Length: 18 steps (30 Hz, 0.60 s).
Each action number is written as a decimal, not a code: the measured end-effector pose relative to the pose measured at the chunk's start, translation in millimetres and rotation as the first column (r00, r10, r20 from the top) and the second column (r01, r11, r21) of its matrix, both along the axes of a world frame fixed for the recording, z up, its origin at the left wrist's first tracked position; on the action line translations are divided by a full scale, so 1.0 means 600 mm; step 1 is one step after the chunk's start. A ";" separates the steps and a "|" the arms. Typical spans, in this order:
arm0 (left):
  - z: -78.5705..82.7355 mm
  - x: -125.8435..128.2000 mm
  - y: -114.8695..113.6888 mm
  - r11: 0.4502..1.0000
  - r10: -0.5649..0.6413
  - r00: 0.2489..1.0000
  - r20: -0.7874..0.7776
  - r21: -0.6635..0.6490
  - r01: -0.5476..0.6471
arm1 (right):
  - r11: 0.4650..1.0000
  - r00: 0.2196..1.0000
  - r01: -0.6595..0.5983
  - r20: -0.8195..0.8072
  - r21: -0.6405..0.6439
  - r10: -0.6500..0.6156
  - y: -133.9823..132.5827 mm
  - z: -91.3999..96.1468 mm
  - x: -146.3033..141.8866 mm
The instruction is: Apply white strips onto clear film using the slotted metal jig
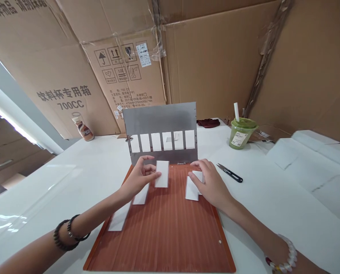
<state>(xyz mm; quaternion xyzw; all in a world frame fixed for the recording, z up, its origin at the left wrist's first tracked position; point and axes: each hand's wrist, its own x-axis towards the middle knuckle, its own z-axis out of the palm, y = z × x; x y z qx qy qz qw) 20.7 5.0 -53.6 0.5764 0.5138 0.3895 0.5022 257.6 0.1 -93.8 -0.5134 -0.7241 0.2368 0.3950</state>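
A reddish-brown board (170, 228) with a raised rim lies in front of me. My left hand (142, 175) has its thumb at the left edge of a white rectangular card (163, 179), its index finger stretched past the top. Under that arm lie two more white cards, an inner one (141, 196) and an outer one (120, 219). At the board's right side my right hand (208, 182) curls over two overlapping white cards (191, 190), thumb against them; its palm partly covers the rear one. Behind the board stands a grey panel (161, 118) with a row of rectangular openings.
Black thread snips (230, 173) lie right of the board. Farther right stands a green drink cup (241, 133) with a straw. A small bottle (83, 128) is at the back left. Cardboard boxes (212, 64) wall off the back, and a dark cloth (208, 123) lies before them.
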 end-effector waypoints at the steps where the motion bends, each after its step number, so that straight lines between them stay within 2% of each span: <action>1: 0.003 0.008 -0.006 1.000 -0.013 1.000 0.000 -0.001 0.013 | 0.997 0.996 -0.053 -0.069 -0.054 0.049 -0.004 0.004 -0.004; 3: 0.006 0.025 -0.019 0.999 -0.042 0.999 0.010 0.006 0.042 | 0.968 0.967 -0.194 -0.196 -0.161 0.162 -0.013 0.009 -0.013; 6: 0.006 0.049 -0.039 0.995 -0.103 0.993 0.058 -0.004 0.103 | 0.894 0.906 -0.364 -0.324 -0.263 0.273 -0.023 0.013 -0.024; 12: -0.001 0.044 -0.039 0.978 -0.207 0.959 0.193 0.058 0.200 | 0.738 0.715 -0.621 -0.577 -0.264 0.396 -0.032 0.016 -0.027; 14: -0.003 0.034 -0.032 0.977 -0.215 0.953 0.214 0.053 0.208 | 0.717 0.692 -0.647 -0.596 -0.260 0.408 -0.035 0.018 -0.028; 18: -0.010 0.021 -0.022 0.982 -0.182 0.951 0.250 -0.012 0.191 | 0.728 0.725 -0.626 -0.551 -0.279 0.412 -0.040 0.021 -0.030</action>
